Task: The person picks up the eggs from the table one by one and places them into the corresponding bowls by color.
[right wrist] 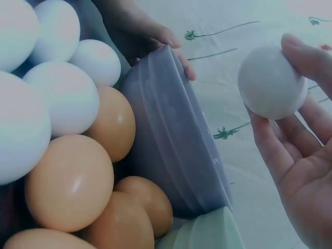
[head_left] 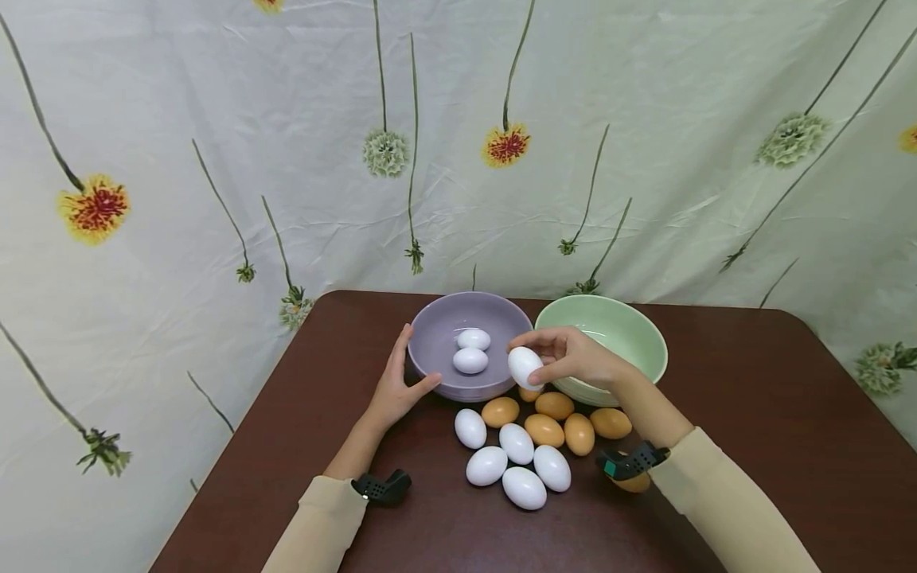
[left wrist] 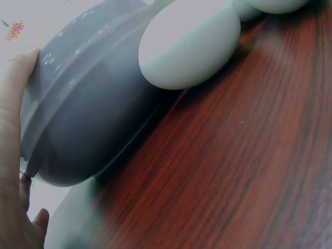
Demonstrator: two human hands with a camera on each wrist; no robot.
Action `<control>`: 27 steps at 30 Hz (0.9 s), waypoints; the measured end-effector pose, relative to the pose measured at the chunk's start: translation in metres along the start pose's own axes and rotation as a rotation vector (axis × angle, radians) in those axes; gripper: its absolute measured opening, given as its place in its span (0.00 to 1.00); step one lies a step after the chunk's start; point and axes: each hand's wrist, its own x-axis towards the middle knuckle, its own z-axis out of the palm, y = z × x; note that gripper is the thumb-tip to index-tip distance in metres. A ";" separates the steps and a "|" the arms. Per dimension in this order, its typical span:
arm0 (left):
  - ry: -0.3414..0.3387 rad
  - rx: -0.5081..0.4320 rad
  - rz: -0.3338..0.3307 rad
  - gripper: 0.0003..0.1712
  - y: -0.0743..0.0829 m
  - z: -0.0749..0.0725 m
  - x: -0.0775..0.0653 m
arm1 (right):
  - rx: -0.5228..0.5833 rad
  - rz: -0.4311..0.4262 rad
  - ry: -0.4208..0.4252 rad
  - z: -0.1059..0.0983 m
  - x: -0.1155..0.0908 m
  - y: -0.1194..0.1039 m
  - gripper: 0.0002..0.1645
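Two eggs (head_left: 470, 360) in the purple bowl (head_left: 433, 334), right hand (head_left: 573, 356) pinching a third (head_left: 525, 368) near it, left hand (head_left: 394, 390) spread against it; whites (head_left: 487, 465), browns (head_left: 544, 430) wait in front!

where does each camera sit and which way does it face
Head: worn there, facing forward and down at purple bowl, green bowl and eggs; left hand, right hand and sleeves show.
Left wrist: worn there, facing the purple bowl's outside; part of the left hand shows.
Right wrist: worn there, facing eggs and purple bowl; both hands show.
Both wrist views share the purple bowl.
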 end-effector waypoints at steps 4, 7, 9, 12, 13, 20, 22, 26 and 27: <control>-0.002 -0.008 0.001 0.57 0.000 0.000 0.000 | -0.025 0.009 0.044 0.003 0.010 0.000 0.31; -0.004 -0.001 -0.004 0.56 0.003 -0.001 0.000 | -0.041 0.019 0.107 0.006 0.016 0.000 0.31; -0.007 -0.005 -0.007 0.56 0.007 -0.001 -0.001 | -0.054 0.027 0.154 0.008 0.021 0.002 0.31; -0.016 -0.018 -0.016 0.55 0.024 -0.004 -0.003 | -0.065 0.047 0.226 0.012 0.027 0.003 0.31; -0.021 -0.022 -0.020 0.55 0.030 -0.005 -0.004 | -0.068 0.054 0.251 0.013 0.029 0.003 0.31; -0.018 -0.005 -0.031 0.55 0.034 -0.005 -0.006 | -0.115 0.131 0.401 0.018 0.044 0.011 0.31; -0.008 -0.003 -0.024 0.56 0.020 -0.003 -0.004 | -0.127 0.156 0.437 0.020 0.047 0.014 0.31; 0.006 0.004 -0.006 0.55 0.000 -0.001 -0.001 | -0.172 0.163 0.494 0.025 0.052 0.019 0.32; 0.006 0.005 -0.003 0.55 0.000 -0.001 -0.001 | -0.197 0.161 0.501 0.026 0.052 0.020 0.32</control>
